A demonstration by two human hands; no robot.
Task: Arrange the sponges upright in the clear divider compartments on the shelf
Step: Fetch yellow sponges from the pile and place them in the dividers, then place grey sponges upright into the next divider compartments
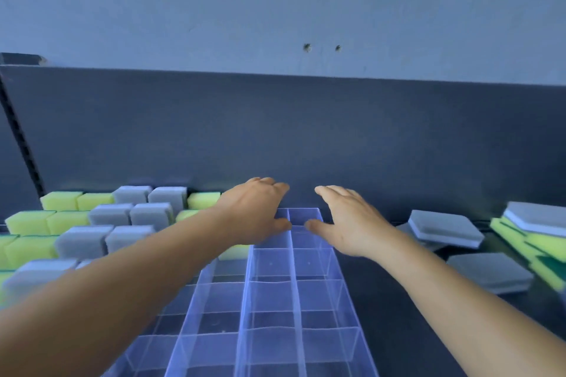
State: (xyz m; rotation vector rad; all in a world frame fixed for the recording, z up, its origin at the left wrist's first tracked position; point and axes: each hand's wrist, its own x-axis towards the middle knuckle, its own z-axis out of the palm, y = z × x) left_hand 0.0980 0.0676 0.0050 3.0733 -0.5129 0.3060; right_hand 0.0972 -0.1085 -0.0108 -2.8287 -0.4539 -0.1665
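Both your hands, left hand (257, 211) and right hand (346, 223), hover with relaxed, empty fingers over the clear plastic divider tray (275, 300) near the shelf's back edge; next, fetch a flat grey sponge (444, 226) from the right edge.

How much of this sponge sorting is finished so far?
The upright sponges fill the left compartments. Both the left hand and the right hand are empty, reaching over the far end of the clear divider, whose right columns look empty. The loose sponges lying flat at right remain.
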